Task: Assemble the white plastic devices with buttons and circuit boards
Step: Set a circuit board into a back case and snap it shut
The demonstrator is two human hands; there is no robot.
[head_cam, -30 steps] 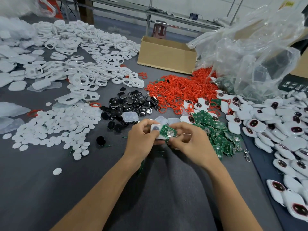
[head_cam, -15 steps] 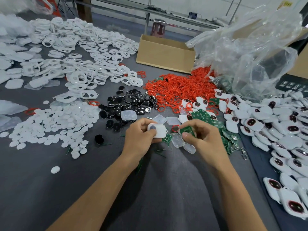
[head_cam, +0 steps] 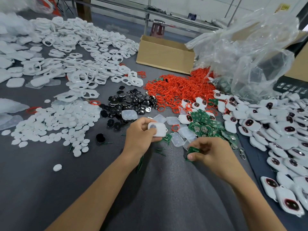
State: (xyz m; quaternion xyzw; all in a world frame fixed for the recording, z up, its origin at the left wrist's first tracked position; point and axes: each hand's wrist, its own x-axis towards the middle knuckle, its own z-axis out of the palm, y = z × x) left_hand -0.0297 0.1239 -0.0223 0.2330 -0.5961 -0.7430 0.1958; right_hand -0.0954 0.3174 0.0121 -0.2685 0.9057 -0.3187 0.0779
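Note:
My left hand (head_cam: 141,135) grips a white plastic shell (head_cam: 157,129) with a dark round spot on its face, thumb pressed on it, just above the grey table. My right hand (head_cam: 210,152) is lower and to the right, pinching a green circuit board (head_cam: 191,151) between thumb and fingers. More green boards (head_cam: 205,124) lie in a heap right of the shell. Clear plastic covers (head_cam: 176,139) lie between my hands.
Black button pads (head_cam: 128,104) and red rings (head_cam: 176,90) are piled beyond my hands. White discs (head_cam: 55,122) and white frames (head_cam: 80,64) spread on the left. Finished white devices (head_cam: 275,130) fill the right side. A cardboard box (head_cam: 165,54) and a clear bag (head_cam: 250,52) stand behind.
My hands came apart. The right hand left the shell, reached into the green boards and drew back towards me with one board. The left hand kept the shell, now face up.

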